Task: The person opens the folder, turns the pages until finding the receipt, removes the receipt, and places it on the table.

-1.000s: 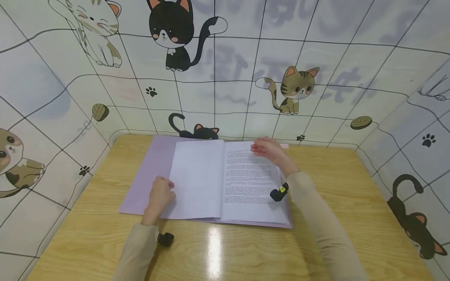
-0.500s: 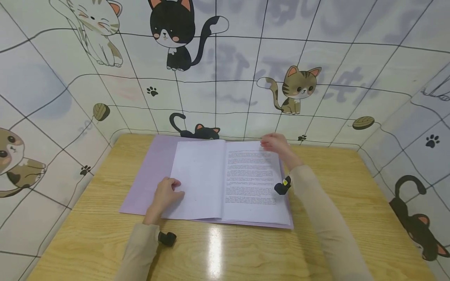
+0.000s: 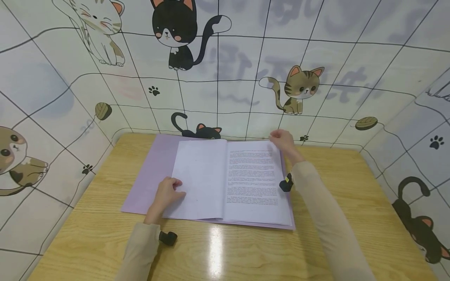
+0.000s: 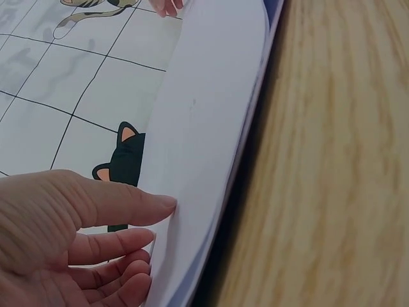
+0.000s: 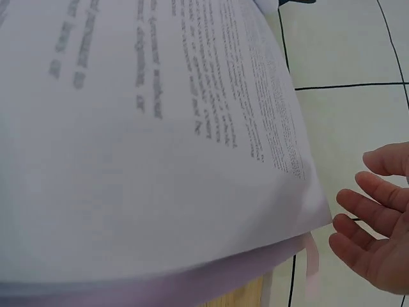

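Observation:
A purple folder (image 3: 149, 175) lies spread on the table, with white sheets inside it. Its left page (image 3: 200, 171) looks blank; the right page (image 3: 251, 212) carries dense printed text. My left hand (image 3: 166, 196) rests at the outer side of the left page, thumb and forefinger apart. In the left wrist view the thumb lies against the page and the other fingers sit along its edge. My right hand (image 3: 284, 142) hovers by the top right corner of the printed page. From the right wrist view, its loosely bent fingers (image 5: 367, 211) are right beside that corner and hold nothing.
The wooden table (image 3: 330, 195) extends to both sides and in front of the folder. A white wall covering (image 3: 239, 97) with cartoon cats stands right behind its back edge. A pink strip (image 5: 312, 262) sticks out beneath the sheets.
My right hand has moved right and slightly back, off the printed text to the page corner. My left hand has shifted a little right, its thumb and forefinger spreading apart.

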A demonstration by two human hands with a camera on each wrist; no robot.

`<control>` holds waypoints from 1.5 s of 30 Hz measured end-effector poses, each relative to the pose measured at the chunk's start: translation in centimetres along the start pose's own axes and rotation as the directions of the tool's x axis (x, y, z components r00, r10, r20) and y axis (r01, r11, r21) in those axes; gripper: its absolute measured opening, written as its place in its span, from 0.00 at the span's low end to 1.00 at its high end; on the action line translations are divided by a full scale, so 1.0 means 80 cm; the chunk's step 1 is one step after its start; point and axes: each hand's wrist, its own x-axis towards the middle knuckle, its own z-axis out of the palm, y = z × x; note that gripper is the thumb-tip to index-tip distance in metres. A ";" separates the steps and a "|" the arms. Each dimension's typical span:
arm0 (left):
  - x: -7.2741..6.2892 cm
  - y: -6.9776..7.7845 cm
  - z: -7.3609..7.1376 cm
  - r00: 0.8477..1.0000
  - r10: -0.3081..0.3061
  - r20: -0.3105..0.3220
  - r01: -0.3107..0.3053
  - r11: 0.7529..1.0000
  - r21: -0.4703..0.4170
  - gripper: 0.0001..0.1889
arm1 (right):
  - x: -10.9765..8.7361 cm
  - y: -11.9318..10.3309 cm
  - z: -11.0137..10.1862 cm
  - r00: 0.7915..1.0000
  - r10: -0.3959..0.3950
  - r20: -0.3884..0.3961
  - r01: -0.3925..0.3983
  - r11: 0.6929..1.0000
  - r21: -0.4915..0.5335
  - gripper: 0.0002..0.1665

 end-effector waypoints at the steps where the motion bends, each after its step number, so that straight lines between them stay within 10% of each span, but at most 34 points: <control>1: 0.000 0.000 0.000 1.000 0.000 0.000 0.000 1.000 -0.001 0.16 | 0.001 0.001 -0.001 1.000 -0.026 0.010 0.027 0.998 -0.050 0.21; 23: 0.000 -0.001 0.001 1.000 -0.019 0.003 0.020 1.000 -0.018 0.16 | 0.000 0.015 -0.003 0.989 -0.123 0.084 0.143 0.941 -0.306 0.23; 34: -0.001 -0.001 0.001 1.000 -0.016 -0.001 0.016 1.000 -0.023 0.15 | -0.003 0.012 -0.006 0.997 -0.080 0.019 0.082 0.993 -0.087 0.20; 45: 0.000 -0.001 0.001 1.000 -0.010 0.000 0.010 1.000 -0.018 0.15 | -0.019 0.006 -0.011 0.984 0.026 0.174 -0.038 0.997 0.064 0.24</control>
